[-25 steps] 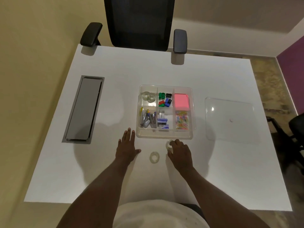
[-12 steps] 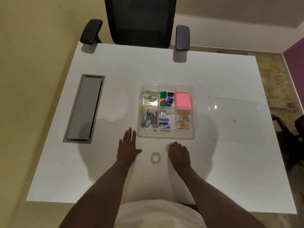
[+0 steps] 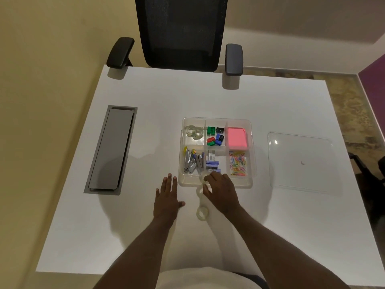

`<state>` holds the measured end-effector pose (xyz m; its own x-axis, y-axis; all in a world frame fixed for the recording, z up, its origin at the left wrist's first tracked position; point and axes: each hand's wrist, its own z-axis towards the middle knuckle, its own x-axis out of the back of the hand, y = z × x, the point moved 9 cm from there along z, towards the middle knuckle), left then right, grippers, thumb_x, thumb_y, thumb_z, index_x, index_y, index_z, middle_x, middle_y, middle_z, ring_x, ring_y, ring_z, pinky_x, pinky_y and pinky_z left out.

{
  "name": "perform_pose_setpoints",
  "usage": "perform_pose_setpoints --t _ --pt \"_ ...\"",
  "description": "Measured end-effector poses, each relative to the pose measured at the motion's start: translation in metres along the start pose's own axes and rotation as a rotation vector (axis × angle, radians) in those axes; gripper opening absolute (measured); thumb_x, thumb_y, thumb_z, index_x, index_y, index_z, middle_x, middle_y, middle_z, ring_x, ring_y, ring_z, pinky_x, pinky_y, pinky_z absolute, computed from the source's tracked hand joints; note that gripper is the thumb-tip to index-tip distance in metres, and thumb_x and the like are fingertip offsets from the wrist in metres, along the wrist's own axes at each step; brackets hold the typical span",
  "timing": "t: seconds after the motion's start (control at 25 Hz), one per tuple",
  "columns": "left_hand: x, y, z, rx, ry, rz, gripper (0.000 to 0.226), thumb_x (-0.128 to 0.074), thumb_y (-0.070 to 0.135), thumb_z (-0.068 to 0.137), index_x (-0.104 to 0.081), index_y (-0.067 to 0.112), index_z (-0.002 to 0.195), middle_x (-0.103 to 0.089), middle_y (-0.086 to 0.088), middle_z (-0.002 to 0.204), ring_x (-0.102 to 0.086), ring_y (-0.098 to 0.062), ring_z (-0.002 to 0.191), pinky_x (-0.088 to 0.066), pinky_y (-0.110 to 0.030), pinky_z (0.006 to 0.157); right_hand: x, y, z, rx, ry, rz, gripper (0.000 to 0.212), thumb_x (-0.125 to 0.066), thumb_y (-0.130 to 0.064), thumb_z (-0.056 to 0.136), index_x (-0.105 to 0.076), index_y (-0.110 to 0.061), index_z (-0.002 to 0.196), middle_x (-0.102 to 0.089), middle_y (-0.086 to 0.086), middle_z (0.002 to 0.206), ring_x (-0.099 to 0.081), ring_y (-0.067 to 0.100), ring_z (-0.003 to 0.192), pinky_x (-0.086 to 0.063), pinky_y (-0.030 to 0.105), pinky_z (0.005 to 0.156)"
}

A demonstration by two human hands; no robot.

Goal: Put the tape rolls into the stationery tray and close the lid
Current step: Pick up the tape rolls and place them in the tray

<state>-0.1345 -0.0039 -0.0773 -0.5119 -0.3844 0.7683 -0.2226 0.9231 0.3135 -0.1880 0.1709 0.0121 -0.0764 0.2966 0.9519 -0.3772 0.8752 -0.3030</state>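
Observation:
A clear stationery tray (image 3: 252, 142) with several compartments stands mid-table, uncovered. Two clear tape rolls (image 3: 194, 132) lie in its far-left compartment. My right hand (image 3: 221, 190) is shut on a clear tape roll (image 3: 203, 177), lifted over the tray's near edge; motion blur smears it below the fingers. Another clear tape roll (image 3: 202, 213) lies on the table just below that hand. My left hand (image 3: 167, 198) rests flat on the table, fingers spread, left of the tray's near corner. The clear lid (image 3: 301, 162) lies flat to the tray's right.
The tray also holds coloured clips (image 3: 215, 135), a pink note pad (image 3: 237, 137), staplers (image 3: 192, 162), staple boxes (image 3: 212, 163) and paper clips (image 3: 238, 164). A grey cable hatch (image 3: 111, 150) is set into the white table (image 3: 145, 101) at left. A black office chair (image 3: 181, 32) stands beyond the far edge.
My right hand closed on the tape roll near the tray, lifted it and carried it forward over the tray's near edge. The left hand stayed flat. The other loose roll stayed put.

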Motion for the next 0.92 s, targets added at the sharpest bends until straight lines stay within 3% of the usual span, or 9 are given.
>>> perform_pose_setpoints --t 0.28,0.52,0.68,0.92 --pt "-0.005 -0.004 0.003 -0.006 0.018 0.008 0.108 -0.065 0.046 0.095 0.014 0.019 0.163 0.025 -0.004 0.171 0.018 -0.024 0.160 -0.006 -0.051 0.132 0.032 0.012 0.124 -0.058 0.038 -0.019 0.021 -0.073 -0.013 0.088 -0.072 -0.012 0.108 -0.070 0.007 0.103 -0.064 0.021 0.092 -0.052 0.035 0.084" --pt "-0.009 -0.007 0.004 0.001 0.035 0.013 0.109 -0.065 0.047 0.095 0.016 0.020 0.163 0.027 -0.003 0.169 0.019 -0.024 0.159 -0.006 -0.051 0.132 0.003 0.006 0.196 0.001 -0.249 -0.306 0.023 -0.059 -0.009 0.092 -0.071 -0.016 0.110 -0.065 0.006 0.109 -0.061 0.028 0.105 -0.044 0.037 0.093" --pt "-0.012 -0.008 0.007 0.002 0.018 0.009 0.110 -0.064 0.047 0.095 0.022 0.023 0.159 0.030 -0.003 0.168 0.022 -0.025 0.158 -0.002 -0.050 0.131 -0.022 -0.003 0.213 0.049 -0.341 -0.389 0.021 -0.058 -0.006 0.094 -0.072 -0.013 0.108 -0.070 0.007 0.109 -0.068 0.027 0.102 -0.049 0.037 0.092" --pt "-0.012 -0.007 0.007 0.007 -0.005 0.024 0.107 -0.063 0.047 0.096 0.018 0.020 0.161 0.031 -0.004 0.168 0.022 -0.025 0.158 -0.001 -0.050 0.130 -0.035 -0.003 0.216 0.039 -0.414 -0.361 0.020 -0.069 -0.020 0.094 -0.072 -0.013 0.112 -0.072 0.008 0.112 -0.070 0.028 0.106 -0.053 0.037 0.096"
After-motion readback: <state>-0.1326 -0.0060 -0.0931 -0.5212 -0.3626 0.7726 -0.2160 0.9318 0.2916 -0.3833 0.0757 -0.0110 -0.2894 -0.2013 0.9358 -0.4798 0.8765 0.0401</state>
